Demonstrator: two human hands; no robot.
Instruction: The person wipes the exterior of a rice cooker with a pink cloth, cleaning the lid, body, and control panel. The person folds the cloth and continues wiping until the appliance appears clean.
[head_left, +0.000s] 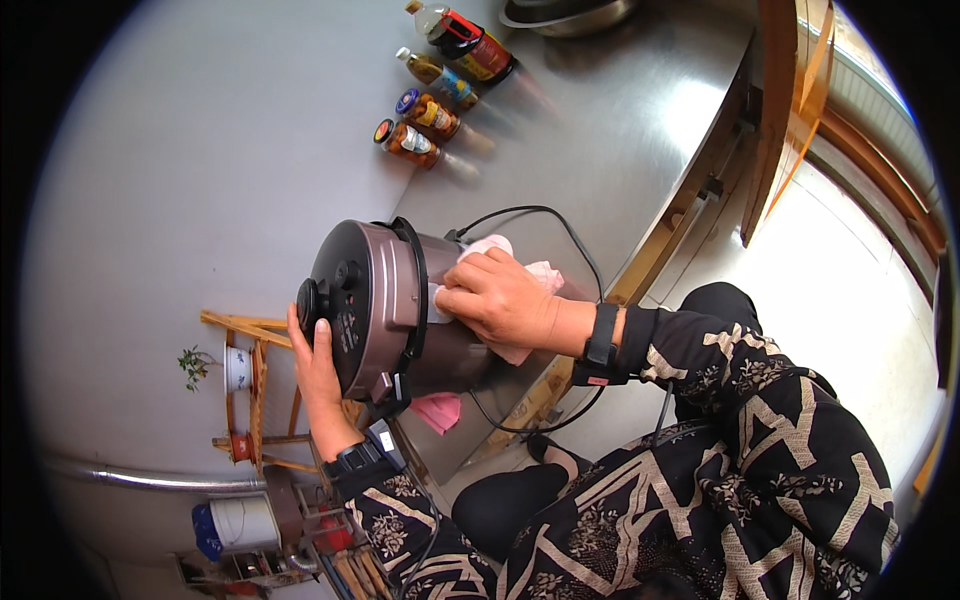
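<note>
An electric pressure cooker (386, 300) with a black lid and brownish body stands on a stainless steel counter (570, 150). Its black lid knob (308, 300) is between the thumb and fingers of my left hand (321, 382). My right hand (506, 300) grips a pale pink cloth (546, 276) against the cooker's side, just below the black rim. Part of the cloth bulges above my knuckles, and more hangs under my palm. A small pale translucent piece (439, 306) shows by my right fingertips; whether it belongs to the cooker cannot be told.
A black power cord (555, 211) loops over the counter. Another pink cloth (439, 412) lies beside the cooker. Two jars (409, 142) and two bottles (472, 49) stand along the wall, near a metal pan (570, 19). A wooden plant stand (259, 390) is beyond the counter.
</note>
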